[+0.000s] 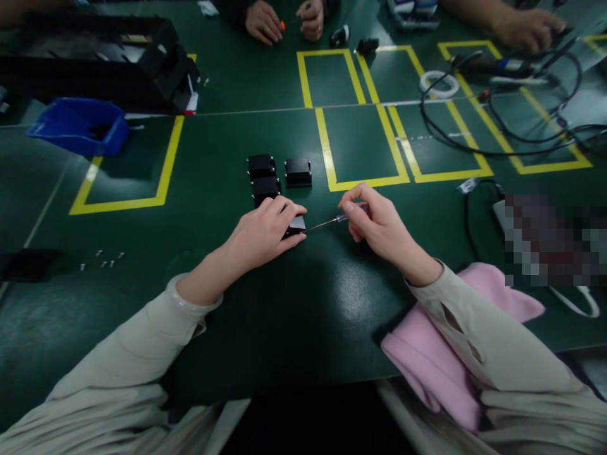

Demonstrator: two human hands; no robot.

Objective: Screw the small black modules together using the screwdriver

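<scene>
My left hand (pixel 270 229) is closed around a small black block (pixel 296 226) on the green table, thumb and fingers on its sides. In my right hand (pixel 372 220) is a screwdriver (pixel 339 218), held by its handle. Its thin shaft points left, and the tip meets the right end of the held block. Just beyond my left hand lie similar black blocks with screws at their corners: one (pixel 262 165) at the back, one (pixel 266 188) in front of it, and one (pixel 298 172) to the right.
Loose screws (pixel 112 263) lie on the left. A blue bin (pixel 80 126) stands before a black frame (pixel 95 69). Pink cloth (pixel 436 354) lies under my right forearm. Cables (pixel 427 120) cross the right side. Across the table are a co-worker's hands (pixel 263 23) and another person's hand (pixel 528 30).
</scene>
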